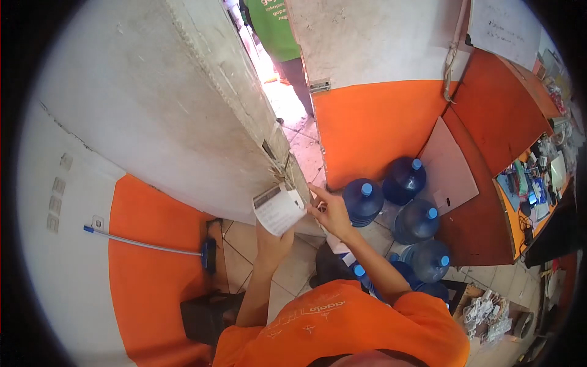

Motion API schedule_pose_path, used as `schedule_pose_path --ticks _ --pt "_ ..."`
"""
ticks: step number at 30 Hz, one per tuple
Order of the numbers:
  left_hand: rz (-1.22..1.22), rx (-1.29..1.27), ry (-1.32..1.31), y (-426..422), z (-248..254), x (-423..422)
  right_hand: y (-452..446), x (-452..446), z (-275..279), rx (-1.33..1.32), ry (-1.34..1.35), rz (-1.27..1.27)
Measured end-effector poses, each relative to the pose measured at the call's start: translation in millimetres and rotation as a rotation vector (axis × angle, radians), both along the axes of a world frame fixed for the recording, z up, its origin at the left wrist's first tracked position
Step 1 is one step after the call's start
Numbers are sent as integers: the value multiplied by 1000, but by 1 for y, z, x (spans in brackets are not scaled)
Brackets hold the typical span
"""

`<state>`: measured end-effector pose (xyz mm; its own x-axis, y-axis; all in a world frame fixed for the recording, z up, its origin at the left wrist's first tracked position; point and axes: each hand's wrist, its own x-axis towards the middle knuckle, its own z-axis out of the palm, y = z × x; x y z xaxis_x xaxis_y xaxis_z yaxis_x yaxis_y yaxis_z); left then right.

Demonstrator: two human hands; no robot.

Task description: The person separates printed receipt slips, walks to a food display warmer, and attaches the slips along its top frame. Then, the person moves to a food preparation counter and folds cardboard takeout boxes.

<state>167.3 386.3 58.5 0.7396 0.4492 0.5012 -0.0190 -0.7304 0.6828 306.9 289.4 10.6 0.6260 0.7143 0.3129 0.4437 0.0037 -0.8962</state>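
Observation:
My left hand (273,246) is closed around a white printed sheet (279,210) with a dark band and small text, which looks curved. The sheet is held up against the worn door edge (293,174), just below a damaged, splintered lock area (278,160). My right hand (332,214) is at the right of the sheet, thumb and fingers pinched together close to the door edge. Whatever is between those fingers is too small to make out. The door stands ajar, with a bright gap beyond it.
Several blue water jugs (363,205) stand on the tiled floor to my right. A person in a green shirt (272,27) is outside the gap. A broom (209,255) leans at the left wall, near a black bin (205,318). A cluttered desk (532,202) is at right.

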Motion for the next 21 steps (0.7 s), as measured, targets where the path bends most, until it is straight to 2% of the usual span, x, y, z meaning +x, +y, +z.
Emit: schedule_pose_path --ticks 2,4,5,7,8,10,12,13,17,19,21 --pt "-6 57 -8 1 -4 1 -1 -5 2 -6 74 -12" --pt "-106 -176 -40 0 -1 5 -1 -7 5 -13 158 -22" --pt "-109 -174 -39 2 5 8 -3 -6 7 -3 155 -39" --pt "-264 -277 3 8 20 17 -4 1 2 10 153 -66" --pt "-276 -273 2 12 21 21 -1 11 -11 -6 228 -79" --pt "-367 -478 -49 22 22 31 12 32 -27 -15 298 -110" --pt "-422 -501 -45 36 18 44 24 64 -29 224 471 -24" --pt "-464 -529 -39 42 17 54 29 77 -23 229 573 -8" --pt "-486 -409 22 70 17 93 70 135 -13 116 526 -149" --pt "-467 -366 65 84 17 114 95 167 -10 -110 396 -266" --pt "-477 -367 58 100 13 138 115 187 3 -103 353 -366"
